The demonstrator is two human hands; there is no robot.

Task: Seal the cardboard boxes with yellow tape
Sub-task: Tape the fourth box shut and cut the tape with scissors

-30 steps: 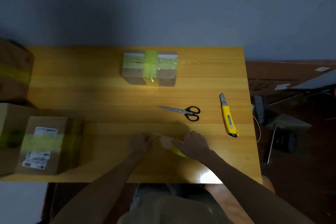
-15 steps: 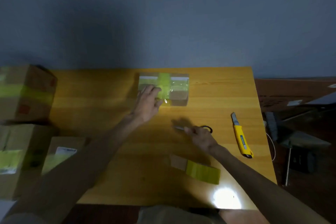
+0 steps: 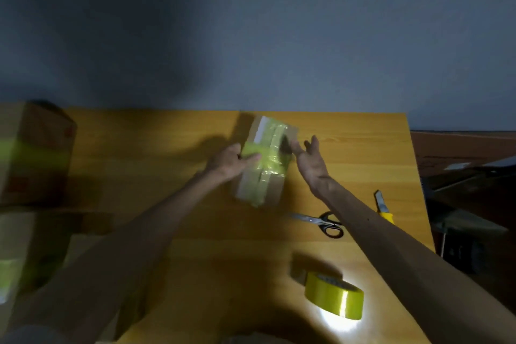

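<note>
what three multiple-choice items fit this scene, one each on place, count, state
1. Where is the tape roll? A on the floor B near edge of the table C in a hand
2. How many cutting tools lie on it? A one B four C two
3. The right hand is: A open B gripping the tape roll C fisted

1 B: it sits by the edge nearest the person.
2 C: scissors and utility knife.
3 A: fingers spread beside the small box.
</note>
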